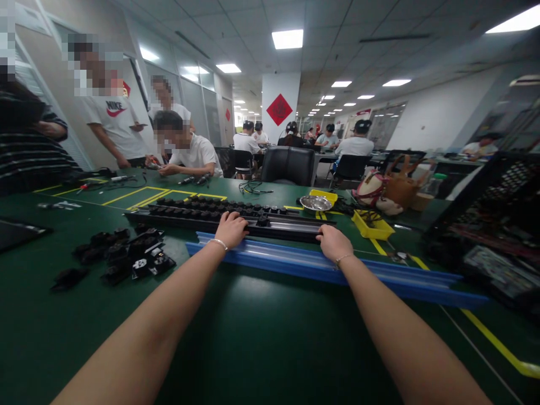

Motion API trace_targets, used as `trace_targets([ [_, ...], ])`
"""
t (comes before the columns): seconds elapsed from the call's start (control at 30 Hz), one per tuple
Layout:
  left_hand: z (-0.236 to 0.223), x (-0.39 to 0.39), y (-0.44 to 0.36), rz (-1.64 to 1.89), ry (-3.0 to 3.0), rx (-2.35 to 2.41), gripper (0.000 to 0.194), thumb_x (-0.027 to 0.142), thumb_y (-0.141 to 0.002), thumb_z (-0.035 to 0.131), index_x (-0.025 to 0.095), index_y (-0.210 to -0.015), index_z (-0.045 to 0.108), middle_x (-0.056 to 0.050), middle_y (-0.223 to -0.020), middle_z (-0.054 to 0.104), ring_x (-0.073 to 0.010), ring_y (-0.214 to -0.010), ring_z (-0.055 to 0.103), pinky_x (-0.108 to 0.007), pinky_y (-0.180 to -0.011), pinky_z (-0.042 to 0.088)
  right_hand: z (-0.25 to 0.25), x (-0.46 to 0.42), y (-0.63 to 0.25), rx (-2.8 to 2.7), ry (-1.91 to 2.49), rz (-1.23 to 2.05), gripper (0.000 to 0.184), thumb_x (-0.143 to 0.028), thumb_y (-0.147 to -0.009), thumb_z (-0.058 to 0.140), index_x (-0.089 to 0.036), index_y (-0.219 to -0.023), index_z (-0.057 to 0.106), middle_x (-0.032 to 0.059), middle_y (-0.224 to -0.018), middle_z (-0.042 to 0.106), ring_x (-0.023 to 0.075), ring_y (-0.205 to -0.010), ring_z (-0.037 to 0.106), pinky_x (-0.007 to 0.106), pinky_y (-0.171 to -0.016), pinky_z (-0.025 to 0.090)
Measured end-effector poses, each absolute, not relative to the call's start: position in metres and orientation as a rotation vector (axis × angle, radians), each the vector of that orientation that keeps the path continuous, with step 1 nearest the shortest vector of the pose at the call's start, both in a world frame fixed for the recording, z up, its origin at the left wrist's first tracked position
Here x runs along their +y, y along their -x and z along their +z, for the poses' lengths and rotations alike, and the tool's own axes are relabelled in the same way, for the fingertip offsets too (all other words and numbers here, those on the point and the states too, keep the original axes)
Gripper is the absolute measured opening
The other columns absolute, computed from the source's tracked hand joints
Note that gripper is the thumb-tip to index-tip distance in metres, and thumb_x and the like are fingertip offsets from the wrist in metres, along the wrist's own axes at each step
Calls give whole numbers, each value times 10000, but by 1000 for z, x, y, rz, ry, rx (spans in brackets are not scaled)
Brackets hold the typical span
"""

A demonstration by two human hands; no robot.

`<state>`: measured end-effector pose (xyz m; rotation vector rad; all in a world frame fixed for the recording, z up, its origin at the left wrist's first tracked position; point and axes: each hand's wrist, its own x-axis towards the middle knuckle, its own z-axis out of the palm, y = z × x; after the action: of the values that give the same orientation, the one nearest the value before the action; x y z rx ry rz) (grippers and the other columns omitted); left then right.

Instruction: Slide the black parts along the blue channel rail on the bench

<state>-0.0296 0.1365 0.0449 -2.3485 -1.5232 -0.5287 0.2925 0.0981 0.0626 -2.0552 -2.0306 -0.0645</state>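
A long black rail (291, 229) lies across the green table, its channel pale and shiny between my hands. My left hand (231, 229) is closed over the rail, fingers curled on a stretch by the small black blocks. Near its right end, my right hand (334, 243) grips the same rail between thumb and fingers. Small black blocks (189, 211) line the rail's left part, and another row of them stands just behind. In front, under my wrists, runs a long blue channel strip (295, 260). Loose black parts (122, 250) are heaped left of my left hand.
Behind the rail's right end are a metal bowl (315, 203) and a yellow bin (373, 226) of small parts. A black perforated case (485, 236) stands at the right. A co-worker (192, 149) sits across the table; others stand at left. A black chair (287, 165) faces me.
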Motion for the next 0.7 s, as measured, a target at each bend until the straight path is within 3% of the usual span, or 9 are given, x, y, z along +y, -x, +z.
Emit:
trace_targets([
  [0.1, 50, 135, 30, -461, 2376, -1492, 179, 316, -831, 518, 260, -935, 652, -37, -990, 692, -237, -1212, 430, -566, -1081, 87, 62, 89, -295, -2029, 2036, -109, 196, -256, -864, 432, -181, -974, 577, 90, -1040, 617, 190, -948, 550, 294, -755, 368],
  [0.27, 54, 128, 19, -434, 2402, -1446, 168, 295, -837, 507, 264, -850, 672, -30, -926, 695, -209, -1163, 477, -565, -1096, 29, 58, 71, -304, -2008, 2032, -174, 185, -256, -869, 427, -174, -958, 567, 95, -1012, 608, 197, -935, 531, 301, -767, 355],
  [0.47, 65, 103, -11, -475, 2426, -1345, 174, 308, -849, 506, 245, -857, 668, -54, -975, 678, -196, -1139, 493, -548, -1106, 65, 65, 45, -340, -1965, 2029, -226, 181, -261, -866, 422, -175, -956, 553, 96, -995, 590, 211, -953, 503, 318, -804, 347],
  [0.7, 88, 57, -65, -562, 2463, -1165, 184, 317, -855, 499, 228, -844, 659, -47, -899, 681, -199, -1090, 512, -496, -1108, 134, 60, -13, -399, -1874, 2057, -216, 193, -241, -849, 401, -173, -959, 545, 94, -1001, 592, 207, -957, 513, 318, -818, 369],
])
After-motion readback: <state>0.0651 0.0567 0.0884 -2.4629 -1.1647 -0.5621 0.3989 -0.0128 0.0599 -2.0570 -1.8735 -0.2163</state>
